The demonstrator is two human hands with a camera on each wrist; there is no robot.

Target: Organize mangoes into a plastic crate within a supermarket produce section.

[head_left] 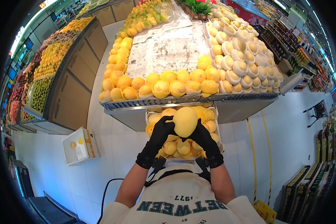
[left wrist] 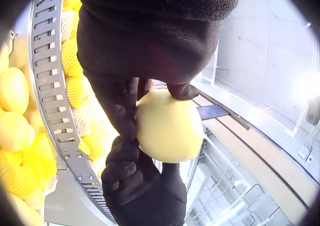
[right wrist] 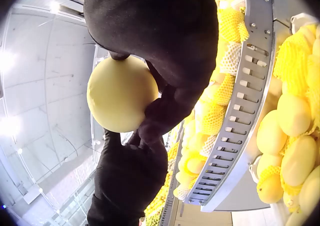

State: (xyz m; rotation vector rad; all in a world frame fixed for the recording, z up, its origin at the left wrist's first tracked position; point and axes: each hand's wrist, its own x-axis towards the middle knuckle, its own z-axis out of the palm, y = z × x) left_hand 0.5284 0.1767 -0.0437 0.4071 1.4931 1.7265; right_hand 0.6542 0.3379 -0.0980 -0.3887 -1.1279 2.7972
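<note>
A smooth pale yellow fruit [head_left: 185,122] is held up between two black-gloved hands, above a crate of similar fruit [head_left: 171,148]. The left hand [head_left: 162,130] grips its left side, and the right hand [head_left: 203,139] grips the other. In the left wrist view the left hand [left wrist: 145,46] has its thumb on the fruit [left wrist: 170,126], with the fingers bent along its side. The right wrist view has the right hand [right wrist: 155,41] curled round the fruit [right wrist: 122,93], its thumb on the surface. No foam net is on this fruit.
Behind the crate stands a display with a slatted metal edge [head_left: 156,101], netted yellow fruit [head_left: 177,88] along its front and bare paper [head_left: 164,48] in the middle. White-netted fruit [head_left: 239,67] is piled at right. A white box [head_left: 75,147] sits on the floor at left.
</note>
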